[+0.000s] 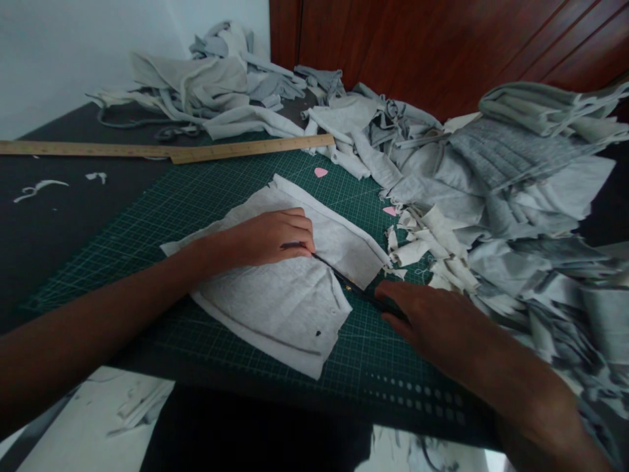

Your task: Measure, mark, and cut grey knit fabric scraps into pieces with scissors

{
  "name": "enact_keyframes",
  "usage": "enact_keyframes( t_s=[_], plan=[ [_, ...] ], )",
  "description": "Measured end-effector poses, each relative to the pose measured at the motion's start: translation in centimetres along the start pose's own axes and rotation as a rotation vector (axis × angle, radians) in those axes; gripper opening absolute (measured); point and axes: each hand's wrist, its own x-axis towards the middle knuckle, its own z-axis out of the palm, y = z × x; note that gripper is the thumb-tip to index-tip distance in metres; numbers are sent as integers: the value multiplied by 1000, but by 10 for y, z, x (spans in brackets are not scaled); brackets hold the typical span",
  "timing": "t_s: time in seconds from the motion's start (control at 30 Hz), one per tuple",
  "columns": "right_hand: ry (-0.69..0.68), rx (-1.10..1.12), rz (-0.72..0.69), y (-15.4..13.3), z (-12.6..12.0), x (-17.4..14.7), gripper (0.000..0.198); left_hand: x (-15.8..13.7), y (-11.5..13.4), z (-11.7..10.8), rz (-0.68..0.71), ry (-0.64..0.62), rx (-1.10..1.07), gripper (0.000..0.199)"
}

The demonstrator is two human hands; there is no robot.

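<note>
"Your right fingers [396, 293]?"
"Clamped round my dark tool [354, 288], pointing left over the grey cloth [265, 298], centre of the green mat [122, 239]!"
"Left fingers [299, 226]?"
"Together, touching that cloth; whether gripping, I can't tell!"

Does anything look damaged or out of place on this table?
Yes: the pale cloth has a small dark spot near its lower right edge, odd against the light surface; hole or stain, I cannot tell. Thin white scraps lie stray on the dark tabletop, away from the cloth heap at right.
</note>
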Motion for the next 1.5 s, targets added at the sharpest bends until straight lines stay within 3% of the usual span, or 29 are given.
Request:
enact_keyframes(
  t_s=[0.2,0.3,0.4,0.53,0.8,1.0,1.3,1.5],
  plan=[
    [-51,-41,49,-2,5,2,24,-1,0,0,8,-8,11,19],
    [-57,-7,-22,5,13,0,28,-2,0,0,4,-9,15,18],
    [-11,-18,-88,6,17,-5,37,-2,0,0,13,-7,19,19],
    [53,-89,-68,-2,14,-10,40,-1,0,-1,23,-4,21,20],
    [18,-159,-5,-4,8,-5,22,-1,0,-1,28,5,14,20],
    [30,-168,-37,2,6,0,8,-1,-1,0,39,16,21,18],
    [80,-73,-86,8,5,-5,8,-2,0,2,11,10,35,22],
    [-17,3,-88,18,9,0,5,-2,4,2,46,30,85,21]
  ],
)
